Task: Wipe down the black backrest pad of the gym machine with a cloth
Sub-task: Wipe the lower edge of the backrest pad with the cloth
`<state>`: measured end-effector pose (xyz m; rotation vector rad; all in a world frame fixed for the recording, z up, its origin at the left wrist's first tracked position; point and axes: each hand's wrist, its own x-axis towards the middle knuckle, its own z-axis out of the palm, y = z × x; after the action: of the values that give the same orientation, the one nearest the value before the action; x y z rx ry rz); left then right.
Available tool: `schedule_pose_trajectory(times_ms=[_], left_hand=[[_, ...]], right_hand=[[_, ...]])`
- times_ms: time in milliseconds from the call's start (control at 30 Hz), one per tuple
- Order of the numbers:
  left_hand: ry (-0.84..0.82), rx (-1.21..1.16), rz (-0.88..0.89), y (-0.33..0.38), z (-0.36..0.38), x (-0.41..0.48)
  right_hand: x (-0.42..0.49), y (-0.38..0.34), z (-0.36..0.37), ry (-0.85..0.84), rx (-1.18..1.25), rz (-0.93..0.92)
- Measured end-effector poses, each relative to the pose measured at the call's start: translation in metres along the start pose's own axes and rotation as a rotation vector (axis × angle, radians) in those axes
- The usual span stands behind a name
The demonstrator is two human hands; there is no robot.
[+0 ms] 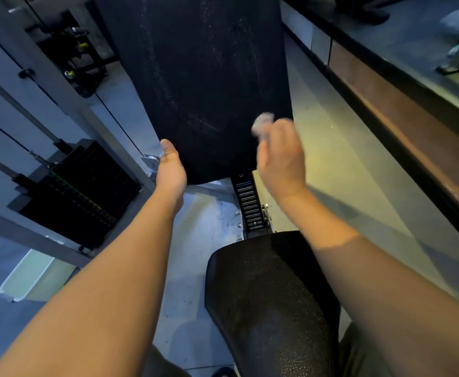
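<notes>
The black backrest pad [201,77] fills the upper middle of the head view, tall and dusty with pale streaks. My left hand [169,165] grips its lower left edge, thumb on the front face. My right hand [280,156] is at the pad's lower right corner, blurred, its fingers curled round a small crumpled pale cloth [262,125] that sticks out above them. I cannot tell whether the cloth touches the pad.
The black seat pad [271,303] lies below, joined by a ribbed adjustment rail [250,205]. A weight stack [78,197] with cables and a grey frame [32,85] stands left. A pale bin [27,276] sits lower left. A brown ledge [399,126] runs along the right.
</notes>
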<state>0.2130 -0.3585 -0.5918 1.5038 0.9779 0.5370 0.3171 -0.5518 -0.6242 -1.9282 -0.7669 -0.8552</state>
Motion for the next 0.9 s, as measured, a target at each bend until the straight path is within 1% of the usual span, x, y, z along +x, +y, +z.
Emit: schedule_pose_trajectory(times_ms=[67,100,133,167,233,267,300,333,367,433,467,500,533,567,633,667,700,733,800,867,900], left_hand=[[-0.004,-0.006,-0.012,0.0,-0.001,0.0],[-0.004,-0.009,-0.027,-0.001,-0.002,0.001],[-0.002,-0.011,-0.044,-0.001,-0.003,0.004],[-0.001,-0.012,-0.055,-0.002,-0.004,0.006],[-0.001,-0.001,-0.062,0.0,-0.003,0.004],[-0.002,-0.002,-0.058,0.001,-0.001,0.001],[-0.002,-0.002,-0.05,0.002,0.0,-0.001],[-0.002,-0.003,-0.042,0.002,0.001,-0.002],[0.001,-0.001,-0.04,0.001,0.001,-0.001],[0.001,0.008,-0.058,0.001,-0.001,0.001],[-0.001,0.011,-0.065,0.0,-0.002,0.003],[-0.005,0.011,-0.061,0.0,-0.003,0.004],[-0.009,0.016,-0.059,0.0,-0.003,0.003],[-0.015,0.023,-0.051,0.001,-0.002,0.001],[-0.02,0.03,-0.033,0.002,-0.001,-0.002],[-0.015,0.035,-0.028,0.002,-0.001,-0.004],[-0.011,0.041,-0.027,0.002,0.0,-0.004],[-0.009,0.047,-0.03,0.002,0.0,-0.004],[-0.002,0.042,-0.043,0.001,-0.001,-0.001],[0.001,0.048,-0.053,0.001,-0.002,0.0],[0.002,0.051,-0.055,0.001,-0.003,0.0]], right_hand=[[-0.019,-0.002,-0.001,-0.168,-0.014,-0.184],[-0.015,0.002,-0.006,-0.191,-0.025,-0.223],[-0.003,0.007,-0.011,-0.158,-0.037,-0.207],[0.012,0.01,-0.018,-0.09,-0.053,-0.141],[0.045,0.014,-0.028,0.081,-0.071,0.066],[0.052,0.013,-0.028,0.124,-0.053,0.145],[0.051,0.008,-0.026,0.133,-0.038,0.161],[0.042,0.002,-0.021,0.101,-0.014,0.122],[0.028,-0.004,-0.015,0.023,0.007,0.029],[0.0,-0.012,-0.01,-0.193,0.009,-0.199],[-0.003,-0.009,-0.012,-0.271,-0.012,-0.261],[0.004,-0.005,-0.016,-0.285,-0.028,-0.28],[0.018,0.0,-0.021,-0.237,-0.041,-0.256],[0.035,0.003,-0.027,-0.149,-0.071,-0.193],[0.067,0.009,-0.039,0.029,-0.172,0.008],[0.074,0.009,-0.04,0.07,-0.195,0.087],[0.073,0.004,-0.037,0.075,-0.182,0.114],[0.064,-0.004,-0.032,0.052,-0.144,0.089],[0.036,-0.017,-0.021,-0.084,-0.067,-0.091],[0.022,-0.015,-0.021,-0.259,-0.078,-0.25],[0.028,-0.01,-0.025,-0.277,-0.097,-0.272]])
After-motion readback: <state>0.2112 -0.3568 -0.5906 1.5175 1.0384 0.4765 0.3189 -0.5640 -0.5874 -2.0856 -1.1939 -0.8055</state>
